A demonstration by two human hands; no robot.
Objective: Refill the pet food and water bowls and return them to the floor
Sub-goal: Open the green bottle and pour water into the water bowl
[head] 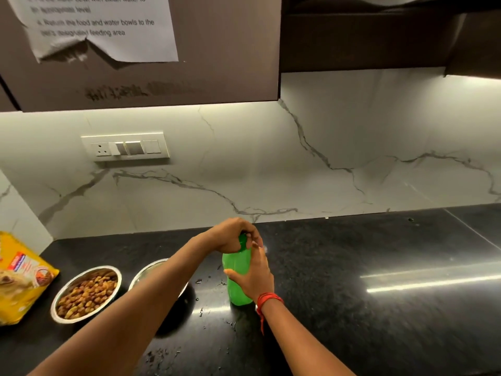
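A green plastic bottle [236,270] stands upright on the black counter [352,308]. My right hand [256,272] wraps around its body from the right. My left hand [233,234] is closed over the bottle's cap, hiding most of it. Left of the bottle, a steel bowl [86,294] holds brown kibble. A second steel bowl [147,270] sits between them, mostly hidden under my left forearm; its contents cannot be seen.
A yellow pet food bag [21,278] lies at the counter's left edge. Water drops speckle the counter around the bottle. A marble backsplash with a switch plate [126,147] rises behind. A cabinet door with a taped instruction sheet [103,25] hangs overhead.
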